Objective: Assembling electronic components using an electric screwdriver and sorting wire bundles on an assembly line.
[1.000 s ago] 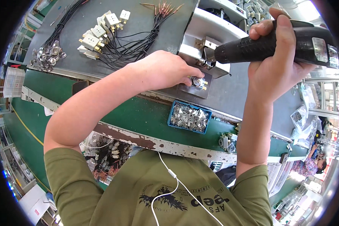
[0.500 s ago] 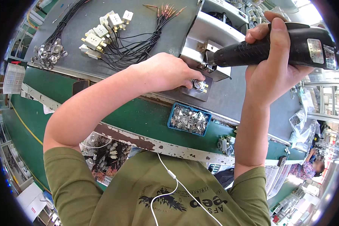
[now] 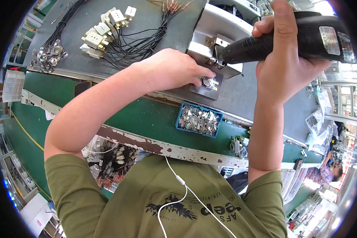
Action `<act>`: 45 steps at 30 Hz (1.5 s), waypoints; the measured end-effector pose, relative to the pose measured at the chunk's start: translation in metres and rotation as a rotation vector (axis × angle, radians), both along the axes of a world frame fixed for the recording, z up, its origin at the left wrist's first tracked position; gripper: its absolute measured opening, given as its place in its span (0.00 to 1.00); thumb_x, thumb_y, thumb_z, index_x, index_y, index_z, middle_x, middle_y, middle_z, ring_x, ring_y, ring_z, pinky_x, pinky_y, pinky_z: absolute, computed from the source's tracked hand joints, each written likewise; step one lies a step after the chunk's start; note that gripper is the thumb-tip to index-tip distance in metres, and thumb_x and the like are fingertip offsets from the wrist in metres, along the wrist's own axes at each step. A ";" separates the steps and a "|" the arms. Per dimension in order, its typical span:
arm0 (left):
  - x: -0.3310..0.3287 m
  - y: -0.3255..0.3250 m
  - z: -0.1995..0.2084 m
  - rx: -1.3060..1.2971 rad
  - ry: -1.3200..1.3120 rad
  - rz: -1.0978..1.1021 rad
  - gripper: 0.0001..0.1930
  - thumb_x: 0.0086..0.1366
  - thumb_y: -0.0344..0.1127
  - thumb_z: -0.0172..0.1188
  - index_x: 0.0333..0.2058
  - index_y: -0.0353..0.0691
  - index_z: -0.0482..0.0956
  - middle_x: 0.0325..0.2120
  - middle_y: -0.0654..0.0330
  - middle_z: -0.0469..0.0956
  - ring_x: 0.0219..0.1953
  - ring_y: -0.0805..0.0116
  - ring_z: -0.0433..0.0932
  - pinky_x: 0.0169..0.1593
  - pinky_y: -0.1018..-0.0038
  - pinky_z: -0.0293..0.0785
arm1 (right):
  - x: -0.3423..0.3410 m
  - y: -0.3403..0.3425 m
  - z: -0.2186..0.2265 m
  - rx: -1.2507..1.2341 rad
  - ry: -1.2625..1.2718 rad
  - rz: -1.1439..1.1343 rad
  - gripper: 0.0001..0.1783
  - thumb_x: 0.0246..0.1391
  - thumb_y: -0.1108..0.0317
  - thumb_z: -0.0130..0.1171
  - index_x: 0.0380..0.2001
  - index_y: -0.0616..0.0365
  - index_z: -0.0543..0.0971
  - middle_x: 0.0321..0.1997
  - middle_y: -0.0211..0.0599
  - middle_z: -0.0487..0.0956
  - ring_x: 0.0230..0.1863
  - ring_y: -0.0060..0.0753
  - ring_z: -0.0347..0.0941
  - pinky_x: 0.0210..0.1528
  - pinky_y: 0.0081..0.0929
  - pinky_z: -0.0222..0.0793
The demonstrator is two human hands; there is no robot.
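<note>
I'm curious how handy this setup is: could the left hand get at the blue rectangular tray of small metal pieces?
Probably yes: the blue tray lies uncovered near the left hand, toward the person's body. The hand would likely first have to leave the small silvery part with brass-coloured prongs.

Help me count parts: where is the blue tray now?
In the head view, the blue tray sits just right of centre on the green surface, below and right of the left hand.
</note>
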State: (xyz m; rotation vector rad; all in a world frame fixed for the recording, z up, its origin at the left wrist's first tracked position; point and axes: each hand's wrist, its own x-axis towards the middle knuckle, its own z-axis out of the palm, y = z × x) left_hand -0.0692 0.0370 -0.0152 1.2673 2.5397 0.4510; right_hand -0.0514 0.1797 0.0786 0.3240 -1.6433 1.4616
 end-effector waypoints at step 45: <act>0.002 0.002 0.000 -0.056 0.008 0.015 0.18 0.64 0.43 0.56 0.53 0.62 0.76 0.39 0.58 0.81 0.41 0.56 0.80 0.44 0.62 0.76 | 0.012 0.042 -0.045 0.124 -0.039 0.391 0.16 0.54 0.82 0.56 0.46 0.73 0.70 0.25 0.44 0.77 0.17 0.30 0.72 0.24 0.27 0.72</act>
